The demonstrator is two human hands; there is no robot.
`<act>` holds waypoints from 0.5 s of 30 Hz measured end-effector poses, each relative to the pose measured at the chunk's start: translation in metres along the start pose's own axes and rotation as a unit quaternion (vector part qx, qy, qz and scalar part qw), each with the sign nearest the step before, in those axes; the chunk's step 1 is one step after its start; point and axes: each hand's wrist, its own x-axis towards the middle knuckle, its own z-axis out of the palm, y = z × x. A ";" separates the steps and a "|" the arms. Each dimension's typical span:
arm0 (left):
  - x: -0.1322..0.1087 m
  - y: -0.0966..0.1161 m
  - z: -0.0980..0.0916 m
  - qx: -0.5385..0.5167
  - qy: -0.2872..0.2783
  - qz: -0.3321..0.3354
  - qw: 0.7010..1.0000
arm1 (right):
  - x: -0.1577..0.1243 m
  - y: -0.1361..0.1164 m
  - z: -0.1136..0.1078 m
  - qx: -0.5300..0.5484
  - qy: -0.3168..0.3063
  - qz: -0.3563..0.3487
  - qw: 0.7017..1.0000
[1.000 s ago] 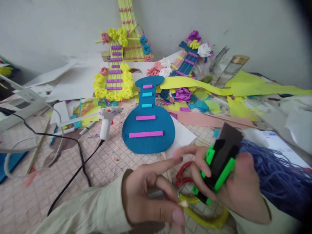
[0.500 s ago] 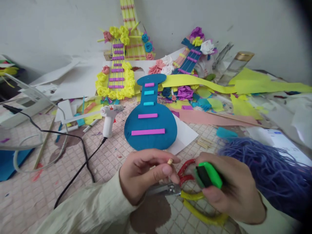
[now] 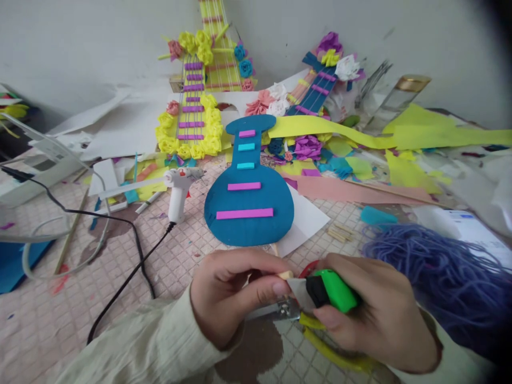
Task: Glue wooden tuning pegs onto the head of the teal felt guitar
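My left hand [image 3: 236, 298] pinches a short wooden stick [image 3: 285, 275] between thumb and forefinger, its pale end poking out. In my right hand [image 3: 376, 309] is a green and black cutter knife [image 3: 338, 290], gripped with its blade at the stick's end. Below both hands lie scissors or pliers with red and yellow handles [image 3: 340, 349], partly covered by my fingers. Just beyond my hands rests a blue paper guitar shape [image 3: 250, 229] bearing pink and light-blue strips.
A white glue gun [image 3: 178, 197] with a black cord stands at left. Blue yarn [image 3: 436, 282] is heaped at right, near several small wooden sticks [image 3: 340, 232]. Decorated paper guitars [image 3: 192, 101] lean at the back among paper scraps and a jar [image 3: 404, 98].
My right hand has brought the knife left, and its blade now meets the stick. The stick's end points more to the right. The view has shifted slightly.
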 end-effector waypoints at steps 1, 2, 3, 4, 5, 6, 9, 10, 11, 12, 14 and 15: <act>0.000 0.000 0.000 -0.001 -0.005 0.003 1.000 | 0.000 0.000 0.000 0.000 -0.002 -0.001 1.000; 0.000 0.000 0.000 0.000 -0.011 0.006 1.000 | 0.000 0.001 0.000 0.000 -0.002 -0.003 1.000; -0.001 -0.001 -0.001 0.002 -0.019 0.009 1.000 | 0.000 0.001 0.000 0.000 -0.001 -0.005 1.000; -0.001 -0.001 -0.001 0.008 -0.025 0.011 1.000 | 0.000 0.001 0.000 0.000 0.002 -0.008 1.000; -0.001 -0.002 -0.002 0.016 -0.030 0.014 0.999 | 0.000 0.000 -0.001 0.000 0.005 -0.010 1.000; -0.001 -0.002 -0.003 0.027 -0.035 0.019 0.999 | 0.000 -0.001 -0.001 -0.001 0.009 -0.011 1.000; -0.001 -0.002 -0.005 0.055 -0.053 0.043 0.996 | 0.000 -0.005 -0.001 -0.003 0.012 -0.011 1.000; -0.001 -0.001 -0.005 0.063 -0.055 0.050 0.995 | 0.001 -0.005 -0.001 -0.002 0.010 -0.014 1.000; -0.002 0.001 -0.005 0.070 -0.061 0.056 0.994 | 0.002 -0.005 -0.001 -0.004 0.008 -0.012 1.000; -0.003 0.003 -0.004 0.072 -0.077 0.062 0.992 | 0.004 -0.002 -0.001 -0.016 0.010 -0.001 1.000; -0.005 0.010 -0.003 0.071 -0.145 0.077 0.984 | 0.008 0.007 -0.003 -0.068 0.036 0.043 0.996; -0.006 0.013 -0.003 0.077 -0.185 0.083 0.976 | 0.011 0.013 -0.005 -0.103 0.065 0.073 0.990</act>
